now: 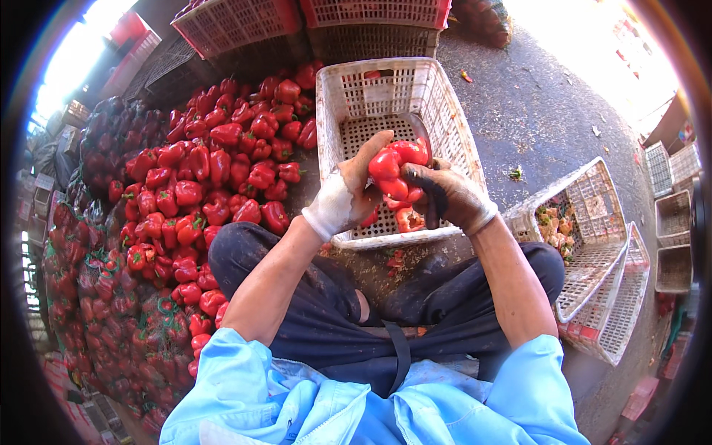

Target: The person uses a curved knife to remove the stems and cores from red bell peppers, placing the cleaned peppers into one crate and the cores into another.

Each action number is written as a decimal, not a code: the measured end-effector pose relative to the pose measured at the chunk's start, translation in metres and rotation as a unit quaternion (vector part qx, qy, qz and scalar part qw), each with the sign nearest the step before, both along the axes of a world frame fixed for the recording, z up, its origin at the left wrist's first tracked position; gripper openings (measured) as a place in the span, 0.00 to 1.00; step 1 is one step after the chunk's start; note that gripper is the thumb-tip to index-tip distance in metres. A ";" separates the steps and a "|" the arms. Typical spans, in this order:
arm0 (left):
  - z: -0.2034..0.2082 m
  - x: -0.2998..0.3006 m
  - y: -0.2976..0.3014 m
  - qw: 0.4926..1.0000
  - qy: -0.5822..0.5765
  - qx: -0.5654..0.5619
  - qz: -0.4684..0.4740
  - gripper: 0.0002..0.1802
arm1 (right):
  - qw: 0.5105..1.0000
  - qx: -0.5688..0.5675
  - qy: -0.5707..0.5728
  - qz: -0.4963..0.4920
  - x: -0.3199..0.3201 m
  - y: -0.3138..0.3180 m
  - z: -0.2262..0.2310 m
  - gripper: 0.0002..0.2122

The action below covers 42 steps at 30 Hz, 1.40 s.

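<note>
Red and glossy, a broken-open pepper (pixel 398 159) is gripped between the left hand (pixel 345 187) and the right hand (pixel 451 191), above the near half of a white plastic crate (pixel 445 104). The left fingers curl round its nine o'clock side; the right's darkened thumb presses from three o'clock. A dark, curved blade (pixel 420 132) stands at its one o'clock edge; what holds it I cannot tell. Room for moving lies toward twelve, between the hands and the far rim; toward six, the near rim sits close before the folded legs (pixel 311 289).

Taken from the hands, loose peppers (pixel 204 159) heap at nine o'clock, near the crate's left edge, with netted peppers (pixel 126 319) beyond toward eight. Stacked crates (pixel 245 30) bound eleven to twelve. Grey floor (pixel 534 133) opens at two o'clock, and a tilted crate (pixel 601 196) holding trimmings (pixel 552 222) stands past three, near the right knee (pixel 540 268).
</note>
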<state>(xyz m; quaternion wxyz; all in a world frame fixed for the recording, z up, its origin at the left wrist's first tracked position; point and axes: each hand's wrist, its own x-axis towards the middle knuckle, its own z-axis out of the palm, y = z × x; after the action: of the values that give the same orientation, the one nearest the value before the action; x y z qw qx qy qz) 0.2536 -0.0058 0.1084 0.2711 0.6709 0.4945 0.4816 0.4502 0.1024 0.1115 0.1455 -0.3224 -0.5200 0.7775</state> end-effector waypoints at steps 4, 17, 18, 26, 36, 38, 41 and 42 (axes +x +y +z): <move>-0.006 0.002 0.001 0.998 0.028 0.020 0.052 0.38 | 1.000 -0.030 0.008 -0.007 -0.003 -0.007 0.014 0.17; -0.014 0.000 0.009 0.997 -0.003 -0.008 0.073 0.33 | 0.999 0.011 0.004 -0.043 -0.006 -0.008 0.014 0.20; -0.015 0.000 0.010 0.997 -0.008 0.000 0.074 0.34 | 0.999 0.009 0.005 -0.053 -0.006 -0.010 0.016 0.20; -0.018 0.000 0.014 0.996 -0.057 -0.008 0.074 0.34 | 0.994 0.031 -0.019 -0.105 -0.004 -0.019 0.044 0.18; -0.017 0.007 0.019 0.998 -0.026 0.007 0.065 0.25 | 0.994 0.058 -0.025 -0.093 0.016 -0.019 0.059 0.14; -0.019 0.007 0.019 0.997 -0.015 0.011 0.069 0.24 | 0.992 0.072 -0.037 -0.094 0.018 -0.021 0.067 0.13; -0.027 0.002 0.020 0.997 0.019 0.031 0.069 0.23 | 0.997 0.071 -0.030 -0.027 0.025 -0.019 0.087 0.13; -0.028 0.002 0.020 0.997 0.023 0.027 0.076 0.23 | 0.997 0.074 -0.032 -0.020 0.026 -0.016 0.082 0.14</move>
<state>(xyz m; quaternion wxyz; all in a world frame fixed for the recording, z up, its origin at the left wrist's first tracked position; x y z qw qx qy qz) 0.2552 0.0139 0.0805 0.2043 0.6495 0.5366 0.4984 0.4765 0.0865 0.1939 0.1680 -0.3459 -0.5741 0.7228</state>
